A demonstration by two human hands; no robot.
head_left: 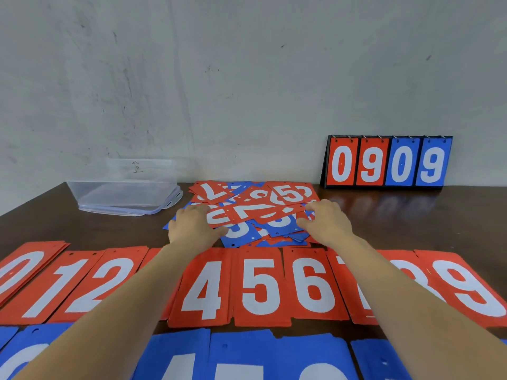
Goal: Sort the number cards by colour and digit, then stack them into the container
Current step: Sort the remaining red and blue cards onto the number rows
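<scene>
Cards to sort: a mixed pile (255,212) of red and blue number cards lies in the middle of the table (411,215). It sits past the red row (260,289) and the blue row (247,357), which are nearer the person.
Container: the clear container (123,187) stands left of the pile, by the wall. No cards show in it.
Left hand: the left hand (192,227) rests on the left side of the pile, fingers laid flat, thumb out.
Right hand: the right hand (327,223) sits on the right side with bent fingers. I cannot tell if it pinches a card.
What could go wrong: the cards look thin and slippery, so a push may slide some onto the red row, or two may lift as one. The forearms (123,311) hang over the red row and may knock its stacks crooked. A 6 turned round may pass for a 9.
Which way they point: in the rows the long side runs from the person to the wall, holes at the far end, numbers upright. In the pile the cards point every way — some upside down.
</scene>
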